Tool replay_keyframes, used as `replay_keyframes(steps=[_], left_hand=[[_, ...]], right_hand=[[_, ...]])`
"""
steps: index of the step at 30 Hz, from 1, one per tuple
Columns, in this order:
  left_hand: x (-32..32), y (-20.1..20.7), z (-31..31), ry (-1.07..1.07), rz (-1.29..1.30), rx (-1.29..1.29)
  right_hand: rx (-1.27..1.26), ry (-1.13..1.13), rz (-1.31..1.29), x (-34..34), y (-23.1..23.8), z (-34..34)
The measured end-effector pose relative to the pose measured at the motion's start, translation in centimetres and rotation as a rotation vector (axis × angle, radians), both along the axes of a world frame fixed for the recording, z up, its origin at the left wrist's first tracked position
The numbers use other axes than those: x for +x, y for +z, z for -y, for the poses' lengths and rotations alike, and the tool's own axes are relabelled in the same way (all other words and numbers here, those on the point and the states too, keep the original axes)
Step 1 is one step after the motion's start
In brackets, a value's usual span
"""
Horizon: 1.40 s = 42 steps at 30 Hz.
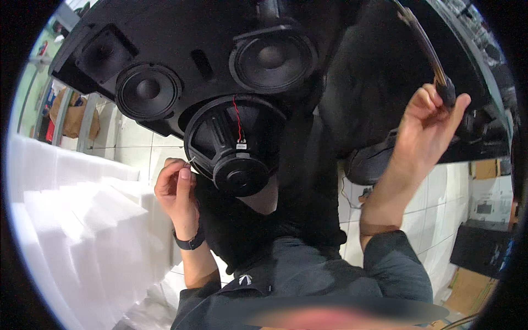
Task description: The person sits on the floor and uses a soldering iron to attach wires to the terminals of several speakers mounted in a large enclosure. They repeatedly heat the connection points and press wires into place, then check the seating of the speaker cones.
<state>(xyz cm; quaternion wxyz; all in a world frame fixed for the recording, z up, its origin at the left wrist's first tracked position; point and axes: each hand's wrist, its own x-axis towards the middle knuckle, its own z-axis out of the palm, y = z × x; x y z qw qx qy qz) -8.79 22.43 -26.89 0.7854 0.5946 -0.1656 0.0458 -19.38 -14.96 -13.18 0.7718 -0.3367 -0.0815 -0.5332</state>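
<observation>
A large black speaker cabinet [181,33] lies in front of me with several drivers set in its face. One black woofer [234,143] rests upside down on the panel, magnet up, with red and black wires running to its terminal. My left hand [177,190] pinches a small thin metal piece, maybe a screw, at the woofer's left rim. A dark band sits on that wrist. My right hand [426,124] is raised at the right, closed around the black handle of a tool [440,77] with a striped shaft or cable that runs up out of view.
White foam blocks [82,225] are stacked at the left. White floor tiles [440,203] show below the cabinet. Cardboard boxes [467,286] and a dark box stand at the lower right. Shelving with brown packages [71,115] is at the far left.
</observation>
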Motion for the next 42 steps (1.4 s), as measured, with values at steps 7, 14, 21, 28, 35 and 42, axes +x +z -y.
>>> replay_keyframes(steps=[7,14,21,28,35,42], left_hand=[[4.3,-0.2,0.6,-0.025,0.018,-0.005],[7.8,0.0,2.5,-0.059,0.031,0.197],[8.3,1.0,4.6,-0.221,0.118,0.277],[8.0,1.1,4.8,-0.227,0.129,0.333],[9.3,-0.1,3.0,-0.33,0.078,0.372],[5.8,3.5,2.9,-0.516,0.282,0.29]], right_hand=[[0.301,-0.276,-0.458,-18.0,-10.5,2.6],[0.653,-1.096,-0.977,-40.9,-31.5,1.9],[0.807,-1.332,-1.03,-48.0,-45.1,2.0],[1.053,-1.371,-1.183,-45.5,-49.1,4.1],[1.122,-1.409,-1.105,-44.1,-52.0,6.1],[1.182,-1.008,-1.316,-46.2,-55.4,6.3]])
